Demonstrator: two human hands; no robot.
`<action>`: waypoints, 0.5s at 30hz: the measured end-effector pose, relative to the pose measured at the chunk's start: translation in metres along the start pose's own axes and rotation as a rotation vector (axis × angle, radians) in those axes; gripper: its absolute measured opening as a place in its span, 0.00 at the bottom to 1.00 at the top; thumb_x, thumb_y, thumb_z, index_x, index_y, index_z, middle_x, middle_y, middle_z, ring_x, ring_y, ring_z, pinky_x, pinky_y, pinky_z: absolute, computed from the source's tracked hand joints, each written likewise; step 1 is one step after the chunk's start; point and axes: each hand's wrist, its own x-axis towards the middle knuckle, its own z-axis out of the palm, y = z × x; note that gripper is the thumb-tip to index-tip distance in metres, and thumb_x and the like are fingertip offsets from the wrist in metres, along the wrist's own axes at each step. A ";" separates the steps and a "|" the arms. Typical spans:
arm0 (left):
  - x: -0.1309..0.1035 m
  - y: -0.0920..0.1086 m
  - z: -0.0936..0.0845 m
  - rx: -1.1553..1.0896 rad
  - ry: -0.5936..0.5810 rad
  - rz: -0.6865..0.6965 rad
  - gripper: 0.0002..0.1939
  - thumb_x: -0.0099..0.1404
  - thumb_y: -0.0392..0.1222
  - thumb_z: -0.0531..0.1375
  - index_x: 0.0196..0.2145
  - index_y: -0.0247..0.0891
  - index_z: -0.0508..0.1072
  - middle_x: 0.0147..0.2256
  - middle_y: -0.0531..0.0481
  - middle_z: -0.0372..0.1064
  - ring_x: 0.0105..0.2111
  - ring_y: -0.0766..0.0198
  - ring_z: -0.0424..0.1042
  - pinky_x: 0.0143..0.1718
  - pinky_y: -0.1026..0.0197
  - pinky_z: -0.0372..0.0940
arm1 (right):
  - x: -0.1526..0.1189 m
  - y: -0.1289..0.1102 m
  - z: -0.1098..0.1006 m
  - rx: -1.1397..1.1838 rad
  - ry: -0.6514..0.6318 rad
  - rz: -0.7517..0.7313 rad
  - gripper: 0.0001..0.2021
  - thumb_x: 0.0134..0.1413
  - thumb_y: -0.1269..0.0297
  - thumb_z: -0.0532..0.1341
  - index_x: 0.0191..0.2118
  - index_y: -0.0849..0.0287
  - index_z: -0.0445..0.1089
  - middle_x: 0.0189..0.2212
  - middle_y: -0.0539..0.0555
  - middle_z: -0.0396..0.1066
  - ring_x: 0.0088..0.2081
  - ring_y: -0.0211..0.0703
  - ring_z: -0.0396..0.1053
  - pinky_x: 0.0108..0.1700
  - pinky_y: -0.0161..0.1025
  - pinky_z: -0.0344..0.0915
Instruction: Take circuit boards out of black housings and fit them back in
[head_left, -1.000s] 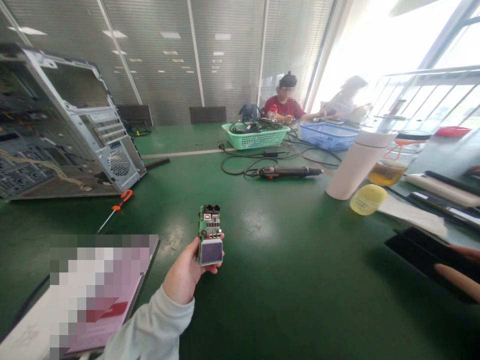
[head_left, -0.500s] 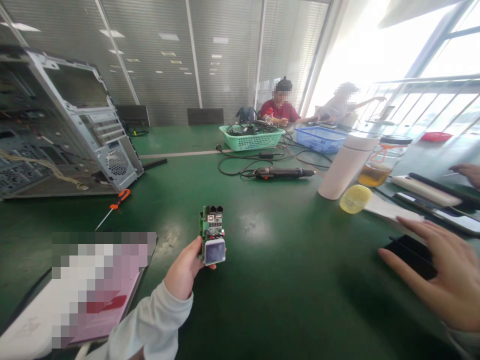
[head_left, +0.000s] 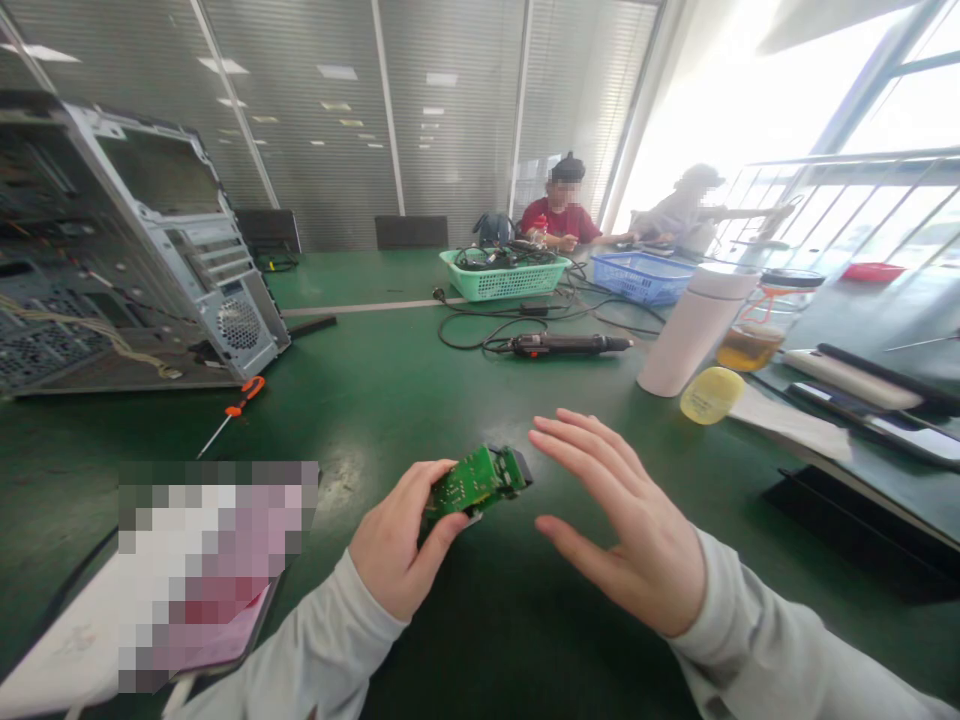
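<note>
A small green circuit board assembly (head_left: pixel 474 480) is held above the table in my left hand (head_left: pixel 401 540), with fingers and thumb closed on its left end. Its soldered side faces up, and a dark part shows at its right end. My right hand (head_left: pixel 619 520) is just to the right of the board, fingers stretched and thumb apart, holding nothing. A gap separates it from the board.
An open computer case (head_left: pixel 180 250) stands at left, with an orange-handled screwdriver (head_left: pixel 244 398) before it. An electric screwdriver (head_left: pixel 562 345), green basket (head_left: pixel 510 280), blue basket (head_left: pixel 641 278), pale bottle (head_left: pixel 694 330) and yellow object (head_left: pixel 712 395) lie beyond. Two people sit at the back.
My left hand has turned the circuit board, so its soldered side shows instead of the screen and connectors. My right hand has come left from the black object at the table's right side.
</note>
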 end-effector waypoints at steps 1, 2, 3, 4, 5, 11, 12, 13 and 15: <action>-0.001 0.001 -0.001 0.057 -0.041 0.074 0.14 0.59 0.42 0.61 0.44 0.40 0.75 0.43 0.43 0.75 0.44 0.49 0.71 0.49 0.53 0.61 | 0.002 -0.004 0.003 -0.013 -0.030 -0.039 0.24 0.61 0.60 0.56 0.60 0.59 0.56 0.57 0.60 0.60 0.61 0.53 0.52 0.62 0.56 0.54; -0.001 0.001 -0.001 0.098 -0.082 0.131 0.15 0.59 0.42 0.61 0.44 0.40 0.74 0.44 0.42 0.74 0.45 0.49 0.71 0.50 0.53 0.61 | 0.003 -0.007 0.007 -0.025 -0.047 -0.071 0.23 0.61 0.58 0.56 0.60 0.60 0.58 0.56 0.60 0.62 0.61 0.53 0.54 0.61 0.55 0.55; -0.002 0.000 -0.002 0.131 -0.115 0.173 0.15 0.60 0.43 0.61 0.45 0.40 0.74 0.45 0.42 0.74 0.46 0.49 0.71 0.51 0.53 0.60 | 0.005 -0.010 0.010 -0.036 -0.048 -0.091 0.22 0.62 0.56 0.56 0.58 0.61 0.61 0.54 0.60 0.65 0.59 0.53 0.57 0.60 0.53 0.58; -0.002 -0.001 -0.002 0.167 -0.135 0.206 0.16 0.61 0.43 0.61 0.46 0.39 0.74 0.46 0.41 0.74 0.47 0.49 0.71 0.52 0.53 0.60 | 0.006 -0.012 0.013 -0.048 -0.043 -0.102 0.21 0.62 0.55 0.56 0.55 0.63 0.64 0.51 0.60 0.68 0.56 0.53 0.61 0.58 0.52 0.61; -0.002 -0.002 -0.003 0.208 -0.149 0.237 0.16 0.61 0.44 0.60 0.47 0.38 0.73 0.46 0.41 0.74 0.47 0.49 0.71 0.53 0.54 0.60 | 0.007 -0.014 0.015 -0.059 -0.039 -0.111 0.20 0.62 0.56 0.56 0.53 0.64 0.66 0.47 0.60 0.70 0.52 0.52 0.64 0.55 0.50 0.64; 0.000 0.000 -0.006 0.397 -0.252 0.395 0.18 0.65 0.46 0.57 0.49 0.33 0.73 0.45 0.38 0.75 0.47 0.51 0.71 0.52 0.54 0.61 | 0.009 -0.021 0.013 -0.165 -0.025 -0.182 0.17 0.66 0.58 0.50 0.44 0.67 0.69 0.36 0.60 0.72 0.39 0.50 0.70 0.41 0.44 0.70; 0.000 0.002 -0.006 0.393 -0.262 0.422 0.18 0.65 0.45 0.58 0.49 0.33 0.73 0.45 0.38 0.75 0.47 0.51 0.71 0.52 0.55 0.61 | 0.006 -0.020 0.011 -0.169 -0.017 -0.177 0.18 0.67 0.58 0.48 0.43 0.66 0.69 0.36 0.60 0.73 0.40 0.50 0.70 0.42 0.44 0.69; 0.000 0.003 -0.006 0.393 -0.260 0.449 0.18 0.65 0.45 0.59 0.49 0.33 0.73 0.45 0.38 0.75 0.47 0.52 0.71 0.52 0.55 0.61 | 0.002 -0.019 0.008 -0.171 -0.010 -0.164 0.17 0.67 0.58 0.48 0.42 0.65 0.69 0.36 0.60 0.73 0.40 0.49 0.71 0.42 0.43 0.69; 0.001 0.003 -0.007 0.421 -0.226 0.492 0.20 0.64 0.44 0.60 0.51 0.31 0.71 0.47 0.37 0.74 0.49 0.51 0.70 0.54 0.55 0.60 | -0.011 -0.010 -0.001 -0.200 0.014 -0.100 0.14 0.65 0.57 0.51 0.42 0.63 0.67 0.37 0.59 0.73 0.40 0.48 0.71 0.41 0.41 0.68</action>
